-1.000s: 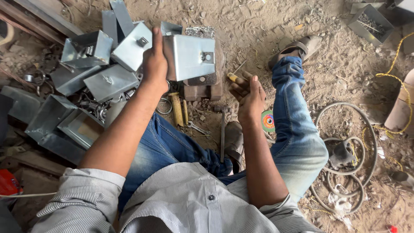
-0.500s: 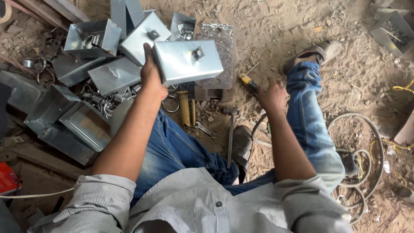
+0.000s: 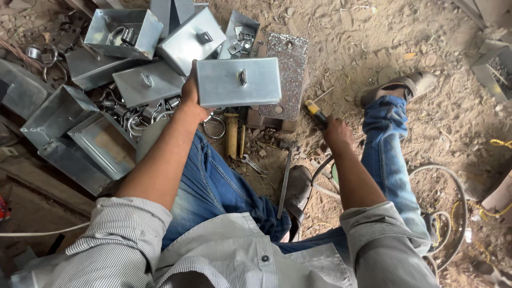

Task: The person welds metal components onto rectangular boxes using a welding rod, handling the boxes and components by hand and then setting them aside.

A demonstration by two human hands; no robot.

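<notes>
My left hand [image 3: 190, 97] grips the left end of a shiny rectangular metal box [image 3: 238, 81] with a small latch on its face, holding it up above the ground. My right hand [image 3: 337, 132] is closed around a screwdriver [image 3: 316, 113] with a yellow and black handle, low over the dirt by my right leg. Just behind the held box lies a speckled metal plate [image 3: 290, 69] with holes in it. A hammer [image 3: 286, 173] lies on the ground between my legs.
Several more galvanised metal boxes [image 3: 143, 85] and open trays [image 3: 122, 26] are piled at the left, with metal rings [image 3: 214, 127] among them. A small spanner [image 3: 250, 164] lies on the dirt. Coiled wire [image 3: 453, 208] sits at the right, beside my sandalled foot [image 3: 397, 85].
My left hand has turned the box level and brought it lower and right. My right hand has moved down onto the screwdriver. The camera has shifted over the scene.
</notes>
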